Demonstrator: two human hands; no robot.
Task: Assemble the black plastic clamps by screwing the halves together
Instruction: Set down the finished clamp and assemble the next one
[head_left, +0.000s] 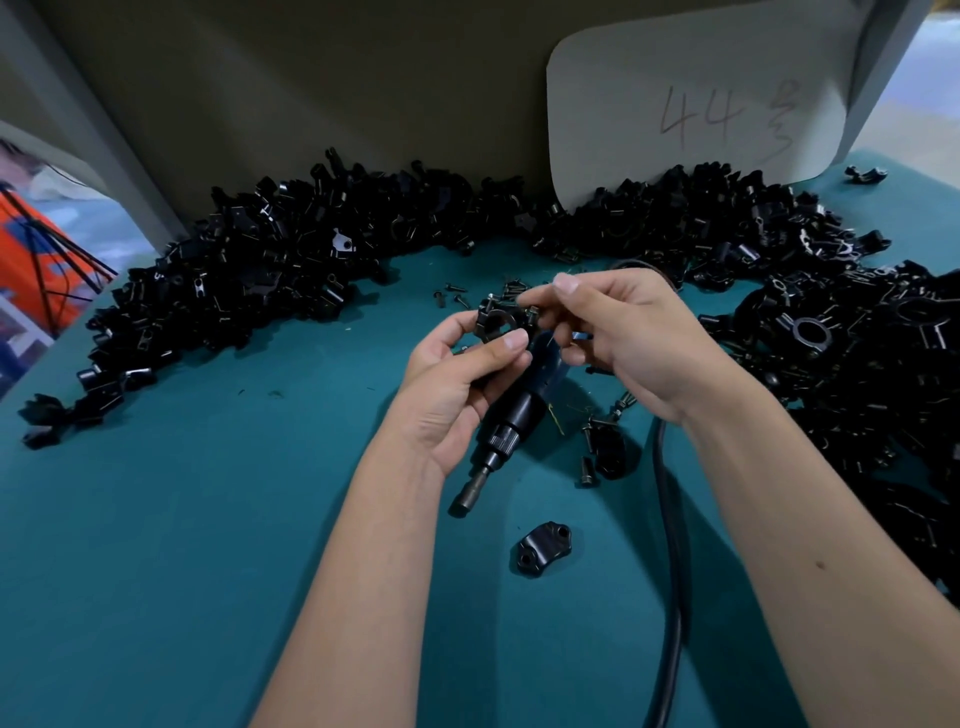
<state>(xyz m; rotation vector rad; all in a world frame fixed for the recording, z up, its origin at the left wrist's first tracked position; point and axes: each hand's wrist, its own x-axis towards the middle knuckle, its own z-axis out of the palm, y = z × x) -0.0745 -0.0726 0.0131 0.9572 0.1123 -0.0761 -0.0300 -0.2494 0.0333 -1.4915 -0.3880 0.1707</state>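
Behind both hands, left hand gripping clamp (right hand pinching screw), card marked "44".

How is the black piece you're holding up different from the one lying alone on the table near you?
The held clamp is up off the table, gripped by the left hand while the right hand works at it; the lone clamp half lies untouched on the teal table. The held clamp shows a round bore; the lone half shows an arched back with two screw holes. Both are black.
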